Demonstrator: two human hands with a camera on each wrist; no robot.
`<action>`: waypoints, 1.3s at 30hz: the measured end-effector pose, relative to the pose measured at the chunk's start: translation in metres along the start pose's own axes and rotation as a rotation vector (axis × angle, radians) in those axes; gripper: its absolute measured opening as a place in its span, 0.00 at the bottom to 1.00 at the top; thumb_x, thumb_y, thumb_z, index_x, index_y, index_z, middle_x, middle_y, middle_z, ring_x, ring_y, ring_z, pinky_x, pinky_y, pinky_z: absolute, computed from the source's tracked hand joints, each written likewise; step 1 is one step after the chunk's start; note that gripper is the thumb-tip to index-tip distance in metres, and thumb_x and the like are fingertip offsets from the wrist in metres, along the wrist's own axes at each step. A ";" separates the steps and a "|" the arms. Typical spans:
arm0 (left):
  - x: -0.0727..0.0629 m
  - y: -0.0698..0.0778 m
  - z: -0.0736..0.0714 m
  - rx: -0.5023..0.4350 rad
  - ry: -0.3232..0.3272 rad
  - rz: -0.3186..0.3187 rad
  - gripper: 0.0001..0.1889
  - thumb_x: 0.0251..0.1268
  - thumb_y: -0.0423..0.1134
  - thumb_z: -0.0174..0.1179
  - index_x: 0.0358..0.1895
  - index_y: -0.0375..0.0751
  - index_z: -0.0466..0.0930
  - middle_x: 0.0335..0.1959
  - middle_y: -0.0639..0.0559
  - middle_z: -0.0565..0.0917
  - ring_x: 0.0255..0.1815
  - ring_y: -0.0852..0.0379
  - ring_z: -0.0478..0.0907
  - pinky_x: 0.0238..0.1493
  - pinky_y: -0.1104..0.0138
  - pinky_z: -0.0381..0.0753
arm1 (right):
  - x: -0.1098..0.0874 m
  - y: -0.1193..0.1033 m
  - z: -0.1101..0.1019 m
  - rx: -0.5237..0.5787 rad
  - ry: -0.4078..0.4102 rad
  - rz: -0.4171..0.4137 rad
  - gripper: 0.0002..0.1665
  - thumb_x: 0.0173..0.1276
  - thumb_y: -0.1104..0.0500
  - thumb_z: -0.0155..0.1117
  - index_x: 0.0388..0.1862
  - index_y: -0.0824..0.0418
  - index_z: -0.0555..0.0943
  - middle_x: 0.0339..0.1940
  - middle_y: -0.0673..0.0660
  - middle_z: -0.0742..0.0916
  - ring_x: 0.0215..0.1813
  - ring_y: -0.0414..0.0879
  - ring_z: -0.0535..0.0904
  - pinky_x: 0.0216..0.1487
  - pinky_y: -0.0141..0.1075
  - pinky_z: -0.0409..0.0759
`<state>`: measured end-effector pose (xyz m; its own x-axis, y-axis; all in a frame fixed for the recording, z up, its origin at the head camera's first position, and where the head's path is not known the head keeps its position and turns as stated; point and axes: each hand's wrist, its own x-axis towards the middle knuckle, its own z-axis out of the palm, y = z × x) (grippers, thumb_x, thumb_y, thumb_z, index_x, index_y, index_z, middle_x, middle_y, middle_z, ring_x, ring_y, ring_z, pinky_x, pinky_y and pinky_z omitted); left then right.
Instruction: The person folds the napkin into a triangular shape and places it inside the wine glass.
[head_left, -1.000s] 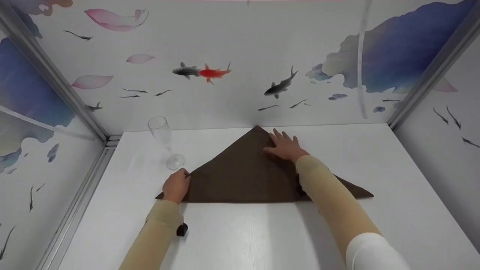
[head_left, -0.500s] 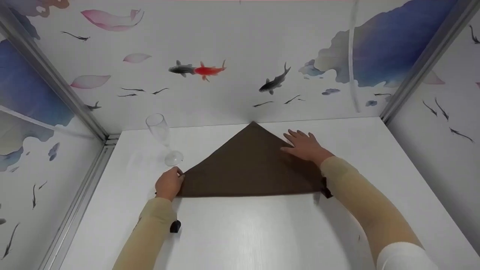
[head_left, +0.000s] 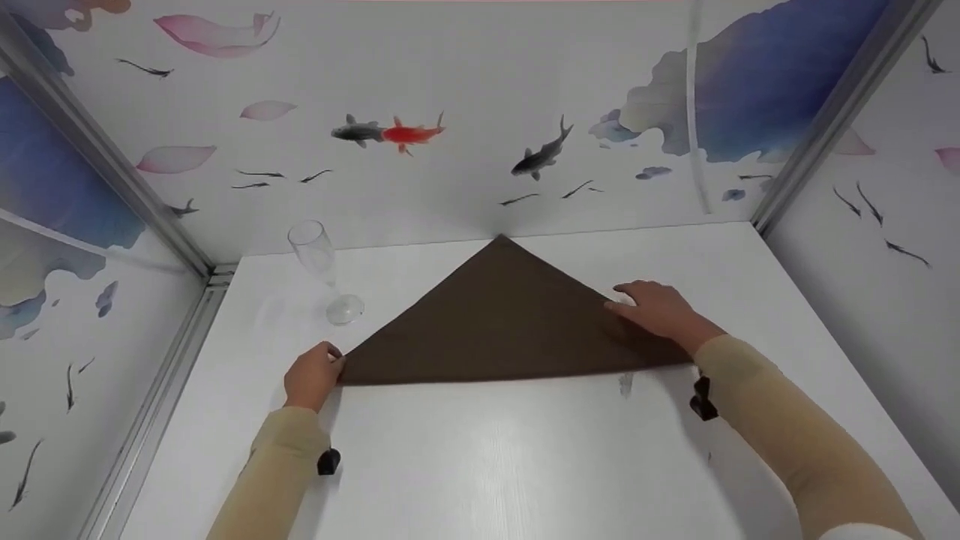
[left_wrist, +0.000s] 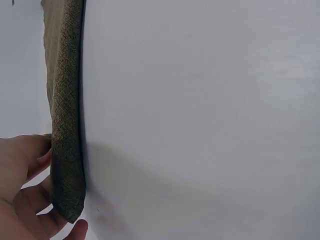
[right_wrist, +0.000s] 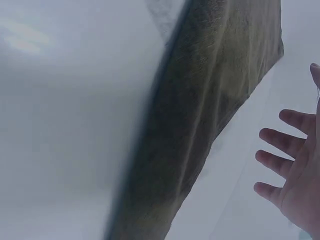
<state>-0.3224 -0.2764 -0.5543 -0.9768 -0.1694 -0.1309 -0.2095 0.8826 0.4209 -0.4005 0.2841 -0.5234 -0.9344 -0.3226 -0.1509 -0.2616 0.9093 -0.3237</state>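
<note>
A dark brown cloth napkin (head_left: pixel 495 322), folded into a triangle, lies on the white table with its peak toward the back wall. At its left corner my left hand (head_left: pixel 311 379) pinches the fabric with curled fingers. In the left wrist view the rolled-looking folded end of the napkin (left_wrist: pixel 67 125) lies against the fingers. Near its right slanting edge is my right hand (head_left: pixel 664 311); in the right wrist view that hand (right_wrist: pixel 300 175) has its fingers spread, apart from the cloth. The right corner is hidden behind the hand and wrist in the head view.
A clear stemmed glass (head_left: pixel 344 309) stands upright at the back left, just beyond the napkin's left edge. White panels printed with fish and petals (head_left: pixel 405 195) enclose the table (head_left: pixel 480 465) at the back and both sides.
My right hand has slid rightward and nearer along the napkin's right edge. My left hand has shifted left to the napkin's corner. The head view has also shifted slightly.
</note>
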 end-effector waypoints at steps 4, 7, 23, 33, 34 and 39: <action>-0.004 -0.006 -0.005 -0.027 -0.014 -0.026 0.11 0.70 0.39 0.57 0.45 0.33 0.80 0.38 0.43 0.85 0.37 0.47 0.80 0.40 0.53 0.77 | -0.016 0.013 -0.006 0.037 0.006 0.035 0.42 0.74 0.33 0.46 0.67 0.67 0.71 0.64 0.69 0.75 0.67 0.66 0.67 0.66 0.59 0.61; -0.006 -0.011 -0.008 -0.059 -0.024 -0.034 0.11 0.71 0.39 0.57 0.46 0.33 0.80 0.38 0.42 0.84 0.36 0.47 0.79 0.40 0.53 0.76 | -0.029 0.024 -0.011 0.077 0.012 0.063 0.43 0.74 0.32 0.44 0.65 0.68 0.72 0.61 0.70 0.77 0.64 0.66 0.70 0.63 0.59 0.64; -0.014 -0.039 -0.021 -0.189 -0.088 -0.089 0.15 0.70 0.39 0.57 0.46 0.27 0.80 0.44 0.36 0.82 0.43 0.43 0.77 0.45 0.52 0.74 | -0.089 0.087 -0.016 0.209 -0.112 0.232 0.39 0.75 0.43 0.50 0.56 0.81 0.71 0.51 0.75 0.79 0.51 0.66 0.75 0.49 0.54 0.74; -0.022 -0.042 -0.017 -0.177 -0.065 -0.074 0.13 0.70 0.37 0.56 0.45 0.27 0.79 0.42 0.36 0.81 0.43 0.42 0.77 0.46 0.51 0.74 | -0.110 0.093 0.002 0.296 -0.055 0.223 0.20 0.72 0.57 0.57 0.46 0.77 0.78 0.33 0.61 0.83 0.36 0.52 0.78 0.35 0.42 0.76; -0.024 -0.042 -0.016 -0.165 -0.061 -0.064 0.13 0.70 0.37 0.56 0.44 0.27 0.79 0.42 0.35 0.81 0.43 0.42 0.77 0.46 0.51 0.74 | -0.111 0.094 0.003 0.290 -0.049 0.221 0.19 0.72 0.58 0.57 0.45 0.77 0.78 0.31 0.60 0.83 0.35 0.51 0.77 0.34 0.42 0.75; -0.026 -0.043 -0.013 -0.112 -0.048 -0.030 0.11 0.70 0.36 0.56 0.41 0.28 0.79 0.40 0.36 0.82 0.42 0.41 0.78 0.45 0.50 0.75 | -0.113 0.096 0.010 0.273 -0.028 0.237 0.15 0.71 0.60 0.57 0.42 0.75 0.80 0.28 0.57 0.82 0.32 0.48 0.75 0.32 0.40 0.73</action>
<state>-0.2884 -0.3162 -0.5570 -0.9675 -0.1714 -0.1861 -0.2445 0.8223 0.5139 -0.3176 0.4047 -0.5470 -0.9534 -0.1217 -0.2761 0.0392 0.8573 -0.5133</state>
